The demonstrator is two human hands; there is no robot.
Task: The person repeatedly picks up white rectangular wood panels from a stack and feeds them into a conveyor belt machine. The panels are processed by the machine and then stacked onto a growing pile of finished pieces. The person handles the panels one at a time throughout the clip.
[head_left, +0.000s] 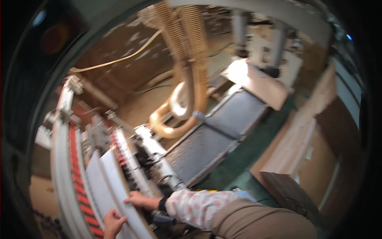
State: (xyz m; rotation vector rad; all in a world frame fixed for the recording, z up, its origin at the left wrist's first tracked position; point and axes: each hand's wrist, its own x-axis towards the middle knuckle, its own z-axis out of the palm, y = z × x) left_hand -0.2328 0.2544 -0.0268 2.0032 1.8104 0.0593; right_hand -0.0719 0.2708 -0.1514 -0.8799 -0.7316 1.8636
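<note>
Two long white boards [118, 177] with brown edges lie side by side on a machine bed at the lower left. My right hand [138, 199] reaches in across my body, its fingers closed over the right-hand board near its brown edge. A dark band circles that wrist, below a pale patterned sleeve. Closer to me, my left hand [114, 224] is closed, with thumb and forefinger at the edge between the two boards. The undersides of the boards and some fingertips are hidden.
Red-and-black striped strips [77, 179] run along the machine rails. Beyond stands a grey metal bed [199, 149], with ribbed yellowish hoses [193, 51] behind it. A brown board [262, 85] lies at its far end. Stacked wood-coloured panels [294, 153] stand at right.
</note>
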